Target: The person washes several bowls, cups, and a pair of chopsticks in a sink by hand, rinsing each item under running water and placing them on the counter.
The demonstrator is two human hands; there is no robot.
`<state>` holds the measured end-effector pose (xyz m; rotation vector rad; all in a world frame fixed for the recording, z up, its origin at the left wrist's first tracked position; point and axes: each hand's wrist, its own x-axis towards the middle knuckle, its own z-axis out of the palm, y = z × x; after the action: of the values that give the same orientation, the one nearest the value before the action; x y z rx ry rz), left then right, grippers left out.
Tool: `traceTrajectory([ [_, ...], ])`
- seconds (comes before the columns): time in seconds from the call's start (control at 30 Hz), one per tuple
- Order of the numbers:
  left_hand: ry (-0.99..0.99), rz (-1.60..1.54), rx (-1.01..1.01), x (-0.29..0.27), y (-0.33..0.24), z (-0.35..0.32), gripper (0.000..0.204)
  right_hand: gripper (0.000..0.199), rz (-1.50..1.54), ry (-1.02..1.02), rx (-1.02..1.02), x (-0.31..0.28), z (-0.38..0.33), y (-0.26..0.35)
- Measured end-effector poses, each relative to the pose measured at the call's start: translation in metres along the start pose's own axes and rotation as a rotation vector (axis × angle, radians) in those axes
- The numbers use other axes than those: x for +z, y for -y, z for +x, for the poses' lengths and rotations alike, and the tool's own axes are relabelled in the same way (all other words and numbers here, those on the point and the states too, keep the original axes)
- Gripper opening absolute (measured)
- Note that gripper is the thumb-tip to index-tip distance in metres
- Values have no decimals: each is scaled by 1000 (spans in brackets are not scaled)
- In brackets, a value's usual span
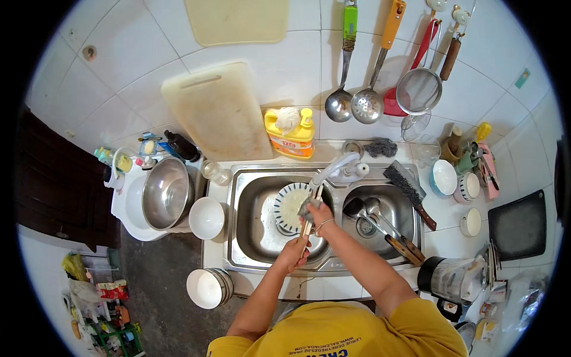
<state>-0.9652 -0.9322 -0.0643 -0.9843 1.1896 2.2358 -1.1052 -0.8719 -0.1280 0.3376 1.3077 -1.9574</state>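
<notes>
Over the left basin of the steel sink [253, 250], my left hand [291, 254] is closed round the lower end of a bundle of chopsticks [307, 228]. My right hand [320, 218] grips a grey scouring pad [307, 208] pressed round the same chopsticks higher up. Their upper tips stick out beneath the white faucet [333, 169]. Just behind, a plate with a blue-striped rim [284, 205] lies in the left basin, partly hidden by my right hand. In the right basin rest a black ladle [355, 207] and a metal ladle [373, 206], handles leaning over the near right edge.
A cleaver [410, 190] lies along the sink's right edge. White bowls stand left [206, 218] and front left [204, 289]. A steel basin [168, 193] is farther left. Behind the sink stand a yellow detergent jug [290, 134] and a cutting board [217, 113]. A blender jug [455, 279] is at right.
</notes>
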Motion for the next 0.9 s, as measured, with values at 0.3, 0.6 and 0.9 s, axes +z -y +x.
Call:
traceTrajectory([
  [0.3, -324, -1, 375, -21, 20, -7, 25, 21, 297, -234, -70, -8, 22, 61],
  [0.6, -132, -240, 160, -27, -14, 32, 25, 21, 322, 44, -6, 3, -11, 12],
  [0.9, 78, -652, 320, -15, -56, 93, 27, 23, 558, 69, -27, -42, -19, 75],
])
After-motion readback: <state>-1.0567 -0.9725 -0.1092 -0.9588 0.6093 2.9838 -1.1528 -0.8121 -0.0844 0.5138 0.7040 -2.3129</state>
